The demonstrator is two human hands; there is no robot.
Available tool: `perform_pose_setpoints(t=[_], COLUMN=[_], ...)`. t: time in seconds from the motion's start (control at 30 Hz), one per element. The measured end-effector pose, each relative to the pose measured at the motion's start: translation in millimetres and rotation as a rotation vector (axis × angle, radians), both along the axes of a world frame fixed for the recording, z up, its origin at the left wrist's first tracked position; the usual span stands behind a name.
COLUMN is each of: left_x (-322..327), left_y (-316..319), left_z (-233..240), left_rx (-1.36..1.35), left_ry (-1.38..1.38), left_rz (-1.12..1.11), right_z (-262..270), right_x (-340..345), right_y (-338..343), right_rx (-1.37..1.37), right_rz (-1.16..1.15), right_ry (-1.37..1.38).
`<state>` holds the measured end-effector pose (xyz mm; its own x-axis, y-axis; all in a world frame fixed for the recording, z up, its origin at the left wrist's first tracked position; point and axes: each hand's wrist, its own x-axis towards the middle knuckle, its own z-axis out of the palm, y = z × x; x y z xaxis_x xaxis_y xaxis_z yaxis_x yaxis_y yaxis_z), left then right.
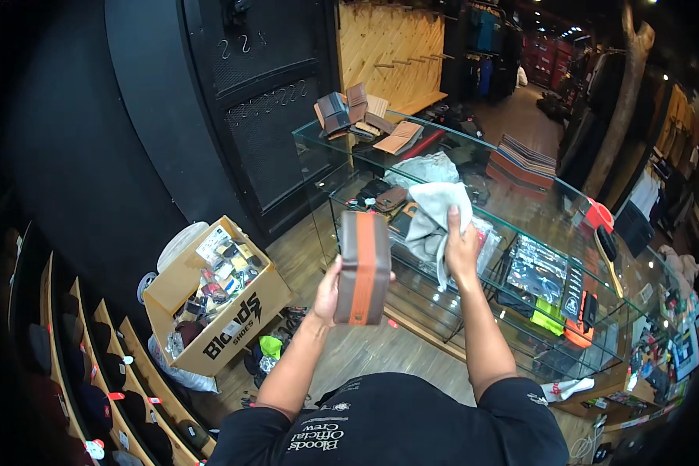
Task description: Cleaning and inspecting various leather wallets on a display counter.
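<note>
My left hand (327, 297) grips a dark brown wallet (378, 274) with an orange stripe down its middle, held upright in front of me. A crumpled light grey cloth (440, 201) hangs from my right hand (463, 250), pinched under the thumb. The cloth is apart from the wallet, over the near side of a glass display case (477, 157). Several open wallets (355, 110) stand in a cluster on the case's far left corner, and a tan one (397, 137) lies beside them. Farther right, a row of wallets (521, 166) rests on the glass.
An open cardboard box (227, 326) full of small packaged goods stands on the floor at left. Slanted shelves of caps (116, 373) line the left edge. A wooden-handled brush (609, 256) and a red tape-like ring (599, 215) lie on the case's right side.
</note>
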<state>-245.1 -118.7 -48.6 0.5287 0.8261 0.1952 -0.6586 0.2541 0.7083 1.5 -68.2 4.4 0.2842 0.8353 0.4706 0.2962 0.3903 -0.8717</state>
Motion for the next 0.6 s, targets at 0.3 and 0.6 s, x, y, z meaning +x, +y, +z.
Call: perform_pose_setpoints(t=[0.3,0.6], left_x=[14,-15], left_y=[15,32], left_z=[-11,-1], left_rx=[0.067,0.067], left_ry=[-0.068,-0.233], left_rz=[0.343,-0.11], right_z=[-57,-62], right_x=[-87,-103], right_y=[-81,-92], right_rx=[0.109,0.075], right_rz=[0.46,0.509], right_ry=[-0.536,-0.488])
